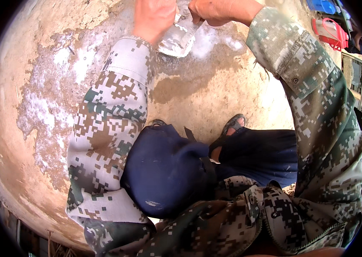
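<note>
At the top of the head view, a thin, greyish piece smeared with white [177, 40] lies between my two hands; I cannot tell its kind. My left hand [155, 18] is against its left side and looks closed on it, though the picture's upper edge cuts off part of the fingers. My right hand [221, 11] has curled fingers pinching its upper right corner. White powdery patches [205, 43] mark the ground just beyond its lower right edge. Camouflage sleeves [114, 100] cover both of my forearms.
The tan earthen surface [185, 100] has damp brown stains and a broad whitish patch [46, 113] at left. My knee [168, 171] in dark blue trousers and a sandalled foot [234, 124] are below. A red-handled container [330, 33] and a blue basin [321, 6] stand at upper right.
</note>
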